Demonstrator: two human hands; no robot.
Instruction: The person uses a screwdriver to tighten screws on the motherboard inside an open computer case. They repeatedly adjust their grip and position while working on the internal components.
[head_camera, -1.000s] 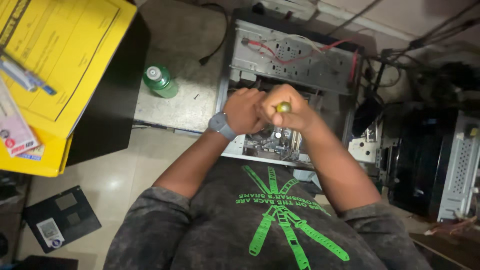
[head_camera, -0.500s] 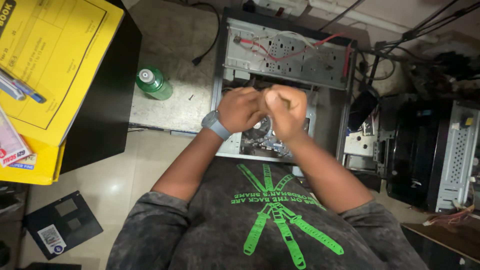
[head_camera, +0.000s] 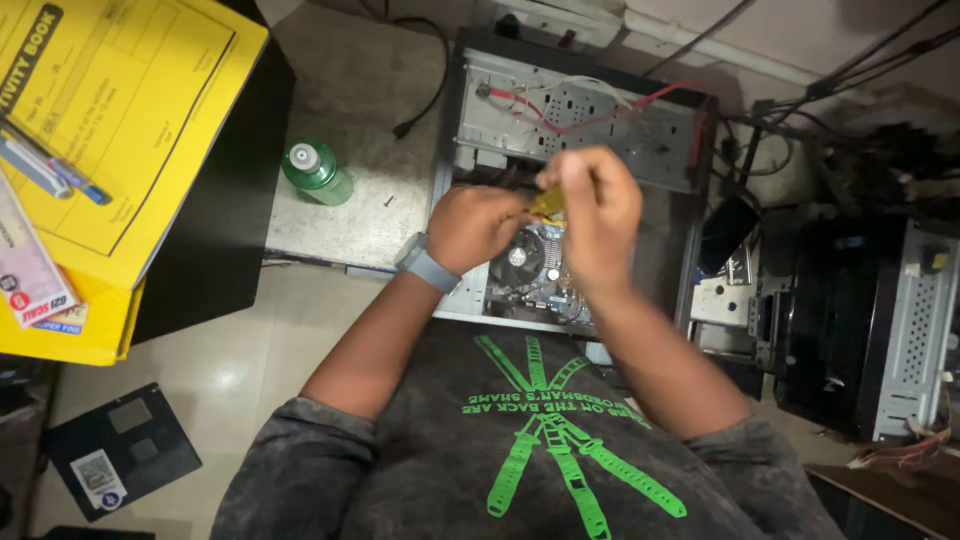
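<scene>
An open desktop computer case (head_camera: 480, 110) lies on the floor below me, its motherboard and round cooler fan (head_camera: 518, 258) exposed. Both of my hands hover over the board. My right hand (head_camera: 598, 215) is closed around a yellow-handled screwdriver (head_camera: 546, 203). My left hand (head_camera: 478, 226), with a grey watch at the wrist, is curled beside it and touches the tool's handle. Red and white wires (head_camera: 570, 110) cross the drive bay at the far end of the case.
A green bottle (head_camera: 316, 172) stands on the floor left of the case. A black desk (head_camera: 225, 190) with a yellow book (head_camera: 130, 110) and pens is at left. Other metal computer cases (head_camera: 905, 330) and cables crowd the right. A dark flat drive (head_camera: 120, 450) lies lower left.
My hands have lifted slightly and drawn a little apart, with the right hand now higher over the board. The yellow screwdriver handle shows again between the hands.
</scene>
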